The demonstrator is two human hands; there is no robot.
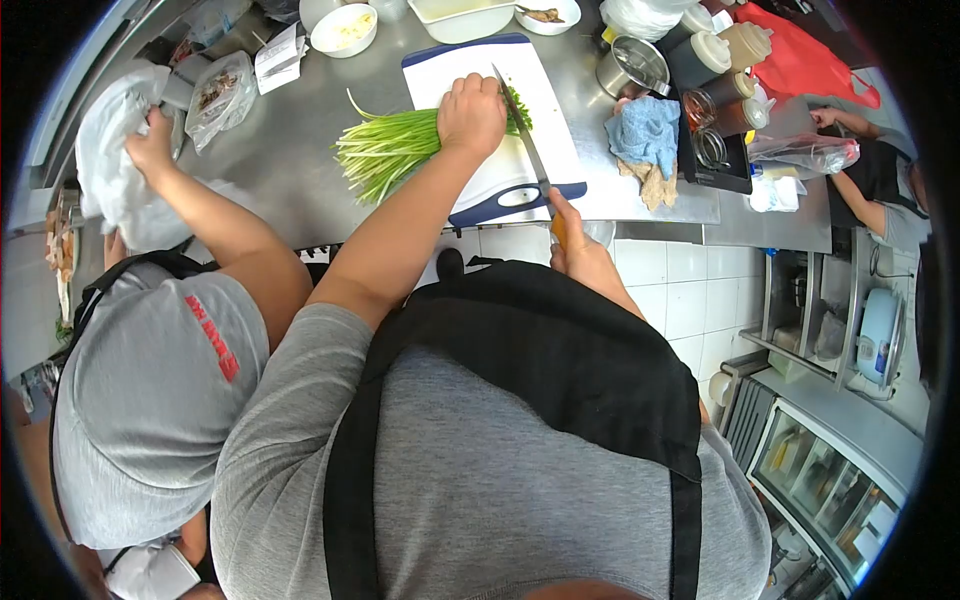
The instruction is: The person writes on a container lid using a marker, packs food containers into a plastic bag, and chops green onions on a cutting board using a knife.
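A bunch of long green stalks [385,150] lies across a white cutting board [545,110] with dark blue ends. My left hand [472,118] presses down on the bunch near its right end, fingers wrapped over it. Just right of those fingers, the blade of a knife [528,140] crosses the stalks, tip pointing away from me. The knife's handle is in my right hand [582,245] at the board's near edge. Small chopped green pieces [519,108] show beside the blade.
A co-worker's hand [150,145] at left holds a white plastic bag [115,140]. Bowls [344,30] stand along the back. To the right are a metal pot [632,68], a blue cloth [643,133], sauce bottles [700,55] and a black tray [722,178]. Another person [880,180] stands far right.
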